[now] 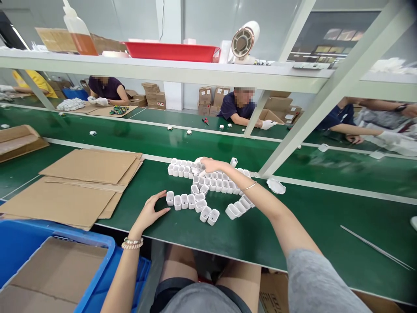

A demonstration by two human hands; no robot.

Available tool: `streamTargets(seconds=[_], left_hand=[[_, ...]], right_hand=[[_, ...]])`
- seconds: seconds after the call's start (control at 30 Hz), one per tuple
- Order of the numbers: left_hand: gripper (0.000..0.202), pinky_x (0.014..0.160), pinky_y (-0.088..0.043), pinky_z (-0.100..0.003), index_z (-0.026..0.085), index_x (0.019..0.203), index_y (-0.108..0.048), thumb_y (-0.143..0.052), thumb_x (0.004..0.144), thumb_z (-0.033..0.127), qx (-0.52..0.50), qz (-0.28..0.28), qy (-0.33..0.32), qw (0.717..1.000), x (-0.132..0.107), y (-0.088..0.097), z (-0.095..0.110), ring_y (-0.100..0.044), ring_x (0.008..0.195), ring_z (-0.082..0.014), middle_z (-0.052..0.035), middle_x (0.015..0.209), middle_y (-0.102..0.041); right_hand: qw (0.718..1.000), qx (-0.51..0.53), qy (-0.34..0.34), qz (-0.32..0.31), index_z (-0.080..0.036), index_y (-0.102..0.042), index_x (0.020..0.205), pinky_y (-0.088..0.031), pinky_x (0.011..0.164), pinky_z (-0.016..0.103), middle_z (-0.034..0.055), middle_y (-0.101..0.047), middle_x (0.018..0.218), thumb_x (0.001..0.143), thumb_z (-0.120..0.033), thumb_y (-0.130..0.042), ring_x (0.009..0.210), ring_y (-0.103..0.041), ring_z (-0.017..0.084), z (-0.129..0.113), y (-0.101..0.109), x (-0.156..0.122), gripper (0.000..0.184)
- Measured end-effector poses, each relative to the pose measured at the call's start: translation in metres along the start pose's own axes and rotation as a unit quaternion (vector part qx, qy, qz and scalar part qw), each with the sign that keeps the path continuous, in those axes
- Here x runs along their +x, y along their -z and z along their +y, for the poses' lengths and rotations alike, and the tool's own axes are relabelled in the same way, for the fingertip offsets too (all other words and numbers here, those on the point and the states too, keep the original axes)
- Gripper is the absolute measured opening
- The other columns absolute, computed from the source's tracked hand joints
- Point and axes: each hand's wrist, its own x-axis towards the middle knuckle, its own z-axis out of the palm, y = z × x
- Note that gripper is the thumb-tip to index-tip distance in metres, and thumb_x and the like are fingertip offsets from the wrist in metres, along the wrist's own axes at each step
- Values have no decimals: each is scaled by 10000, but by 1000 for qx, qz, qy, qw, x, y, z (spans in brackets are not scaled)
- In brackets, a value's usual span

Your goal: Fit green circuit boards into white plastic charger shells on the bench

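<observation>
My left hand (152,211) is at the left end of a loose row of small white open-topped plastic housings (184,201). Its thumb and fingers are apart, close beside the end housing (170,198); whether they touch it I cannot tell. My right hand (211,165) reaches over a packed block of the same housings (221,184), its fingers bent down around something small and white at the block's back left. What that is I cannot make out. Two housings (209,215) stand nearer me, and a short slanted row (239,207) lies under my right forearm.
Flat cardboard sheets (81,187) lie left, above a blue bin (107,261). A white piece (276,186) and a thin metal rod (376,247) lie right. A shelf post (312,104) slants down behind. Co-workers (239,106) sit across the green belt (140,130).
</observation>
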Motion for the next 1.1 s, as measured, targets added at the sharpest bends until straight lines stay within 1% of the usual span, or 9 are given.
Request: streamTargets(seconds=[0.1,0.23,0.33,0.5,0.6,0.77,0.93,1.03,1.1], left_hand=[[568,1115,-408,-502,252,1341,-539,-676,838,478,4,13,3,1000,7,-5,3,-569,1255,-277,-97,1318,-636],[472,1073,-443,-499,221,1168,-631,-723,784,479,5,27,6,1000,12,-7,10,-604,1179,-288,-94,1200,-679],[431,1046,-474,-477,209,1118,-610,-716,792,469,-3,44,7,999,13,2,27,-623,1152,-279,-92,1181,-676],[420,1059,-485,-414,243,1213,-546,-674,857,425,-27,60,-51,997,25,33,100,-620,1178,-237,-67,1243,-643],[408,1038,-493,-416,241,1246,-567,-682,866,335,-20,23,-180,983,40,52,159,-612,1160,-242,-86,1242,-643],[461,920,-521,-332,249,1340,-555,-658,894,294,-76,-26,-307,948,59,63,226,-629,1064,-212,-90,1269,-643],[348,541,-484,-245,209,1053,-645,-466,954,491,-307,-55,-235,920,71,37,245,-600,650,-135,-37,916,-667],[402,406,-362,-228,203,817,-596,-399,948,528,-377,-75,-163,909,80,16,250,-470,481,-113,9,629,-546],[431,381,-302,-229,204,734,-567,-362,950,516,-389,-82,-132,908,86,6,253,-403,459,-111,14,567,-483]], right_hand=[[1000,12,-16,11,-146,-597,774,-451,979,474,122,-649,1049,698,-164,-777,1043,-601,310,-5,-8,-8,196],[997,55,-18,54,-150,-639,979,-466,994,427,151,-620,1258,770,-267,-748,1168,-584,299,-9,-6,-25,263],[983,148,-21,103,-147,-630,1057,-515,928,397,151,-680,1175,785,-239,-716,1093,-649,271,-11,3,-49,299],[919,311,52,237,-150,-626,1037,-558,860,458,106,-729,938,708,-334,-814,944,-707,280,-37,10,-105,421],[865,374,138,306,-175,-623,1151,-583,834,426,85,-727,958,729,-373,-825,905,-709,235,-66,17,-139,508],[800,320,247,444,-224,-664,1157,-607,785,363,67,-725,1022,770,-239,-800,900,-707,200,-96,36,-181,410],[763,163,284,558,-296,-658,1243,-623,791,406,50,-743,1076,728,-207,-819,965,-726,256,-100,44,-203,547],[758,125,286,572,-282,-627,1301,-635,794,391,55,-747,1087,737,-194,-811,979,-730,255,-106,45,-208,600],[762,110,293,567,-265,-608,1327,-642,802,376,62,-750,1090,758,-190,-798,985,-730,243,-110,45,-208,604]])
